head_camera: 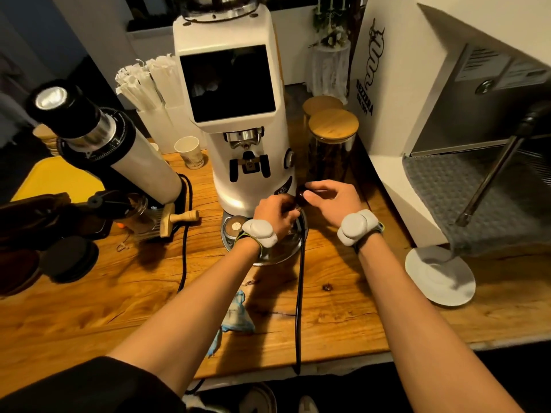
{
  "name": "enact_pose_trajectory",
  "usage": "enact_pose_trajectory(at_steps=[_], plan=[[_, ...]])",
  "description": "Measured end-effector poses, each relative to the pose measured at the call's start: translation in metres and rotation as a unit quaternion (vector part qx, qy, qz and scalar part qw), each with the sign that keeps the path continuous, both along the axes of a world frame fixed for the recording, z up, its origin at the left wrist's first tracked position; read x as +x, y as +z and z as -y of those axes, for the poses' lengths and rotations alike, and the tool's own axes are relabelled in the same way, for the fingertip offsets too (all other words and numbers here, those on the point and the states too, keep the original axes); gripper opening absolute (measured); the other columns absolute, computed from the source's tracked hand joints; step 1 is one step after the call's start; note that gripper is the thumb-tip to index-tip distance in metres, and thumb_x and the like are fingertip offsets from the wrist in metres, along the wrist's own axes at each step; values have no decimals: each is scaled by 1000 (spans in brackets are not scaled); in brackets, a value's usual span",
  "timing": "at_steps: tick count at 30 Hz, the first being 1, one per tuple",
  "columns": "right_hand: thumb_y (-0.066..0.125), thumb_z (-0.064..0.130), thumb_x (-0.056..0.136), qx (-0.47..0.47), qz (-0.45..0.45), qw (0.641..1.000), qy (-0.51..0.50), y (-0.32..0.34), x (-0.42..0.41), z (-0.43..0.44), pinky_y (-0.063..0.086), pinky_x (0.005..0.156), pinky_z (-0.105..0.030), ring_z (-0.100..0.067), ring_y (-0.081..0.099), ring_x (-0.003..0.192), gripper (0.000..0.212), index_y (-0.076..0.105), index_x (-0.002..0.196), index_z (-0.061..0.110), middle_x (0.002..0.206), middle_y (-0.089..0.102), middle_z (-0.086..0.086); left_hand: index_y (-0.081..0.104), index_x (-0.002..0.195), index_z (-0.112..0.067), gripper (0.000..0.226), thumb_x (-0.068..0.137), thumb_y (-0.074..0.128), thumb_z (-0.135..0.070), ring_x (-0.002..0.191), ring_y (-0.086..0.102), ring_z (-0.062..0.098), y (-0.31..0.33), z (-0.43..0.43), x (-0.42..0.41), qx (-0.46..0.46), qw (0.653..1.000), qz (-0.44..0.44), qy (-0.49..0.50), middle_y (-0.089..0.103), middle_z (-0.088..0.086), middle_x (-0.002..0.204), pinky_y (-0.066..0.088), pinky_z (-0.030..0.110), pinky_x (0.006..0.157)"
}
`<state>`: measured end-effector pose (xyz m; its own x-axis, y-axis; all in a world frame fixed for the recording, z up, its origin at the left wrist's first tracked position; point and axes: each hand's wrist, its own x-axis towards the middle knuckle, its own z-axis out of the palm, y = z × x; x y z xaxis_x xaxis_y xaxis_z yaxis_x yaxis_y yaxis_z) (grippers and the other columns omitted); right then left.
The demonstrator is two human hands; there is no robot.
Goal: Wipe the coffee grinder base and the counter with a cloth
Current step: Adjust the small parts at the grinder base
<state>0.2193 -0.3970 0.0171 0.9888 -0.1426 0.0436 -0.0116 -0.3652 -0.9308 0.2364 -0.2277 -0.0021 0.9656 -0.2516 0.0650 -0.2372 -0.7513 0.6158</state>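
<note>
The white coffee grinder (238,114) stands at the middle of the wooden counter (119,293), with a round metal tray (274,254) at its base. Both hands are at the base's right side. My right hand (331,201) pinches a small dark round object (301,192) between thumb and fingers. My left hand (277,213) is curled closed just below that object, touching it. A crumpled blue-and-white cloth (237,315) lies loose on the counter, partly hidden under my left forearm; neither hand touches it.
A black cable (299,293) runs from the grinder base over the front edge. A second grinder (119,150) and a brush (179,217) are at left. Lidded glass jars (333,126), an espresso machine (417,114) and a white saucer (439,275) are at right.
</note>
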Motion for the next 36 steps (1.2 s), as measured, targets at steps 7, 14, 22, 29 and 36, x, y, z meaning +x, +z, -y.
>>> enact_pose_trajectory(at_steps=[7, 14, 22, 29, 36], plan=[[79, 32, 77, -9, 2, 1000, 27, 4, 1, -22, 57, 88, -28, -1, 69, 92, 27, 76, 104, 29, 96, 75, 13, 68, 99, -17, 16, 83, 69, -21, 88, 68, 20, -6, -9, -15, -77, 995, 13, 55, 74, 1, 94, 53, 31, 80], [82, 27, 75, -1, -11, 999, 47, 4, -5, -32, 58, 86, -28, -3, 70, 91, 25, 77, 99, 29, 94, 76, 13, 67, 112, -17, 34, 80, 63, -7, 100, 68, 16, -12, -12, -25, -117, 991, 6, 68, 74, 0, 105, 54, 37, 92], [79, 26, 79, -6, -11, 999, 35, 8, -15, -36, 56, 89, -28, -3, 68, 96, 25, 76, 104, 30, 100, 74, 13, 65, 116, -14, 33, 83, 68, -11, 103, 67, 19, -8, -17, -30, -125, 990, -26, 66, 73, 3, 109, 53, 37, 94], [74, 25, 83, 12, 1, 999, -44, 26, -29, -45, 52, 81, -13, 3, 65, 91, 21, 75, 104, 26, 99, 72, 13, 65, 116, -11, 31, 86, 69, -11, 99, 66, 13, 4, -61, -47, -119, 988, -14, 102, 71, 3, 110, 50, 24, 90], [71, 27, 85, 85, -36, 995, -40, 29, -57, -79, 58, 83, -30, -9, 69, 93, 15, 74, 99, 25, 96, 74, 7, 69, 102, -16, 16, 87, 67, -11, 83, 64, 7, 12, -122, -91, -99, 985, -26, 142, 70, -3, 96, 51, 13, 71]])
